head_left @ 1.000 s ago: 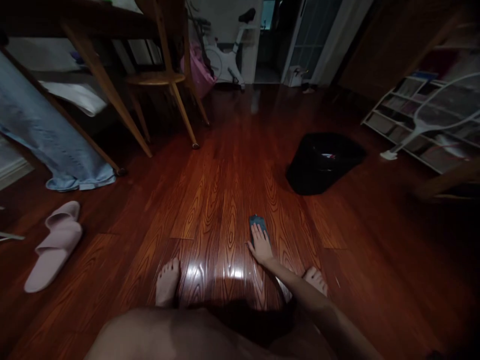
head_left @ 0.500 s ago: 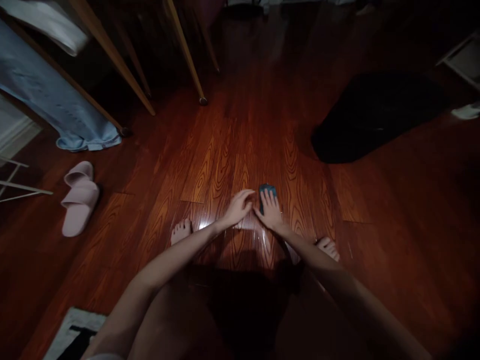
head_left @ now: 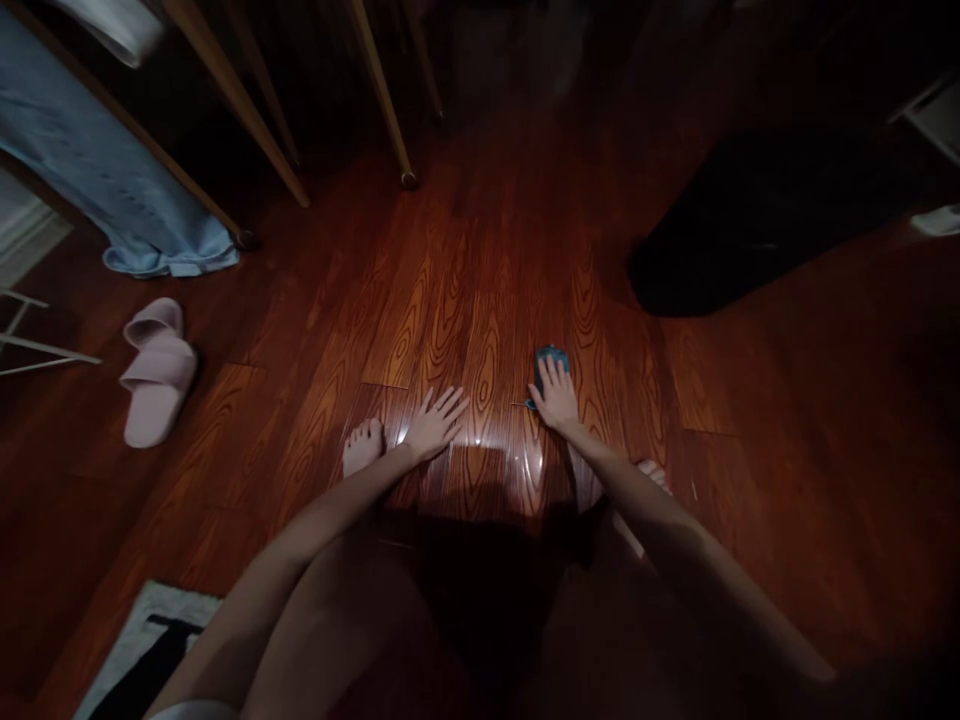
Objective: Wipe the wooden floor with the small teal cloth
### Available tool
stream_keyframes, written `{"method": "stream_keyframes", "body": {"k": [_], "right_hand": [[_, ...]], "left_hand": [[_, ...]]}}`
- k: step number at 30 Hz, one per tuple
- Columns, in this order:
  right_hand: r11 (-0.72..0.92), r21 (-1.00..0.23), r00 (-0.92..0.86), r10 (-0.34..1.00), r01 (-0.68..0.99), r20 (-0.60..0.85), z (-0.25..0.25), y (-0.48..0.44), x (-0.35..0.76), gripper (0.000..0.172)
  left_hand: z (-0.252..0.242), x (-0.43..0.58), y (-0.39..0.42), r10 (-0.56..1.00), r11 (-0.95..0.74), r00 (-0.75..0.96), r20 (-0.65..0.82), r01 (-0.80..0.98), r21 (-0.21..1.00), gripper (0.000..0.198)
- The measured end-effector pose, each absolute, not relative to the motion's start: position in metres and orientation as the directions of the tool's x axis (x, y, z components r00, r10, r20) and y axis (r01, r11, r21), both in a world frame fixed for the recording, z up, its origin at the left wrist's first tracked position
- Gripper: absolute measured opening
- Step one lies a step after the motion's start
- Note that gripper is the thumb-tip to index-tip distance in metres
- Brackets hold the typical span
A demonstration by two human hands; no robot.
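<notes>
My right hand (head_left: 557, 395) lies flat with fingers extended over a small blue-green cloth (head_left: 553, 352) on the wood floor (head_left: 487, 340). Part of the cloth shows beyond the fingertips, and a small bit of it peeks out by the thumb; the rest is hidden under the palm. To the left, my left hand (head_left: 436, 424) is spread open, palm down, at or just above the floorboards and apart from the cloth. Nothing is in its fingers.
Pink slippers (head_left: 159, 375) sit at the left, below light blue fabric (head_left: 172, 240) hanging to the floor. Wooden furniture legs (head_left: 390, 110) stand at the upper left. A large black object (head_left: 735, 230) rests at the right. A grey-and-black mat (head_left: 142, 650) lies lower left.
My left hand has moved left, away from the right hand, and its fingers have spread. My right hand and the cloth have shifted slightly right and forward.
</notes>
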State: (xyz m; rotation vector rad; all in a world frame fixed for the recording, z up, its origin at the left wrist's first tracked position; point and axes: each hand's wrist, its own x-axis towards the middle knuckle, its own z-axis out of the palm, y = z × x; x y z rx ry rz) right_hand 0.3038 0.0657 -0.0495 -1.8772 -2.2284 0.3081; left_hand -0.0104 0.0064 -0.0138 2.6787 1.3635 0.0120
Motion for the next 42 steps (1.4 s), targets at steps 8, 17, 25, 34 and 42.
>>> {"method": "stream_keyframes", "body": {"k": [8, 17, 25, 34, 42], "right_hand": [[0.353, -0.272, -0.366, 0.931, 0.895, 0.003, -0.046, -0.010, 0.257, 0.081], [0.339, -0.289, -0.362, 0.932, 0.895, -0.027, -0.040, 0.051, 0.279, 0.068], [0.180, -0.239, -0.183, 0.983, 0.954, 0.008, -0.051, 0.019, 0.285, 0.082], [0.588, -0.289, -0.620, 0.784, 0.755, -0.026, -0.032, 0.018, 0.251, 0.067], [0.306, -0.258, -0.307, 0.951, 0.916, 0.040, -0.051, 0.049, 0.288, 0.070]], "left_hand": [[-0.016, -0.012, 0.005, 0.808, -0.579, 0.589, -0.037, 0.803, 0.137, 0.058], [-0.012, -0.013, 0.008, 0.797, -0.590, 0.602, -0.042, 0.792, 0.160, 0.061], [-0.012, -0.014, 0.007, 0.804, -0.580, 0.592, -0.049, 0.800, 0.151, 0.061], [-0.008, -0.013, 0.008, 0.799, -0.584, 0.598, -0.060, 0.797, 0.158, 0.060], [-0.016, -0.014, 0.008, 0.802, -0.583, 0.594, -0.058, 0.801, 0.136, 0.058]]}}
